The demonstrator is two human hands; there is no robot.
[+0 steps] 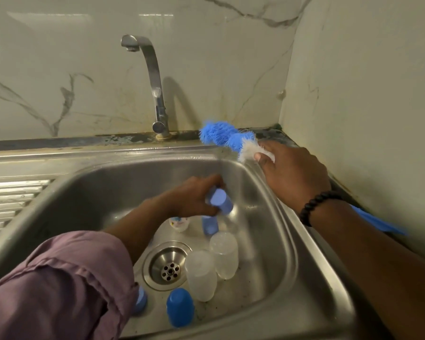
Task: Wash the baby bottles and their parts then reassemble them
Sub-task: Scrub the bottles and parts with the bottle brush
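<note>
Left hand (194, 195) grips blue bottle (220, 201); right hand (292, 173) holds brush (221, 136) over sink (304, 278).

A blurred bottle with a blue base (219, 201) is tilted over the sink's far side. Two clear bottle bodies (212, 263) stand together right of the drain, a blue cap (180, 307) near them. A blue-and-white bottle brush (227, 139) lies at the far right.

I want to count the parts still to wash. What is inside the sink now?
In the sink lie two clear bottles, a blue cap, more blue parts and a small printed bottle. The left hand grips another blue part. The sleeve covers the near-left corner.
</note>
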